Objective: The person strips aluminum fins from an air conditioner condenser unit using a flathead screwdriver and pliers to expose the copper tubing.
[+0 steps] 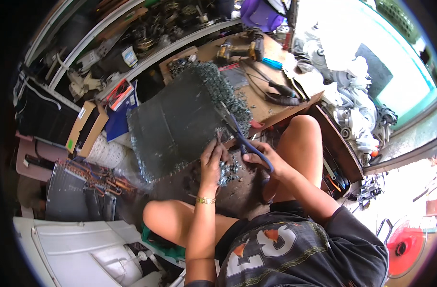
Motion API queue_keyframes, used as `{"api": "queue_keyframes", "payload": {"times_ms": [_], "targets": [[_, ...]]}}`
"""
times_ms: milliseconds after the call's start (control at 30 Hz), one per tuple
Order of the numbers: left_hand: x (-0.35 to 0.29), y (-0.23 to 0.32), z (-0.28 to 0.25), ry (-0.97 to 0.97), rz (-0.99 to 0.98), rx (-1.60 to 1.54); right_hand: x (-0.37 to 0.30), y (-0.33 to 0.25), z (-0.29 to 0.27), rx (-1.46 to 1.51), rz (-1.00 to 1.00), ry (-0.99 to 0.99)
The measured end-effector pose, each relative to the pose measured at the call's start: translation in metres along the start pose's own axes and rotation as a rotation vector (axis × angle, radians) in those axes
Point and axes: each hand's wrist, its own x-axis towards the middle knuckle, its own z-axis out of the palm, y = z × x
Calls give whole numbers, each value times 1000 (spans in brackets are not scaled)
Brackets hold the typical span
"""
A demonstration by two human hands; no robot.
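Note:
A large dark flat panel (175, 115) leans in front of me, with crumbled bluish-grey metal fins (223, 86) along its far right edge. In my right hand (264, 157) is a pair of blue-handled pliers (242, 134), their jaws pointing up and left, over the panel's right side. My left hand (212, 157) is beside the panel's lower right edge, fingers pinched together; a small frayed grey bit shows at the fingertips, too small to name. Below the hands lie loose bluish scraps (229, 173) on the ground.
A wooden workbench (271, 112) ahead carries a yellow-black power drill (240, 50) and a blue-handled tool (272, 63). White plastic-wrapped parts (357, 110) crowd the right. To the left are an open cardboard box (87, 126) and copper tubing (108, 179); a red fan (402, 248) stands lower right.

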Motion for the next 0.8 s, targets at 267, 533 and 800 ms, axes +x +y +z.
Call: {"api": "queue_keyframes", "payload": {"times_ms": [267,533,800], "targets": [[-3,5,8,36,51,37,-6,3,-1,-1136,-529,365],[-13,4,1,15,-49,15,0,1,-16,-1321,-675,402],[-11,-1,-23,127,65,198,2,0,-10,-735,-393,48]]}}
